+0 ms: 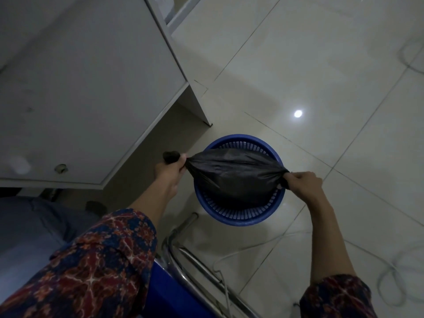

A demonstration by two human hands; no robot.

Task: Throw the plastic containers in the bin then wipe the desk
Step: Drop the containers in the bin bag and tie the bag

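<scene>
A round blue slatted bin stands on the tiled floor beside the desk. A black plastic bag is stretched taut over its mouth. My left hand grips the bag's left end, with a tuft of black plastic poking out above the fist. My right hand pinches the bag's right end. What is inside the bag is hidden; no plastic containers are in view. The grey desk fills the upper left, its corner close to the bin.
A blue chair with a chrome frame is just below the bin. A white cable runs across the floor, with coiled loops at the lower right. Glossy floor tiles stretch to the right. My trouser leg is at the lower left.
</scene>
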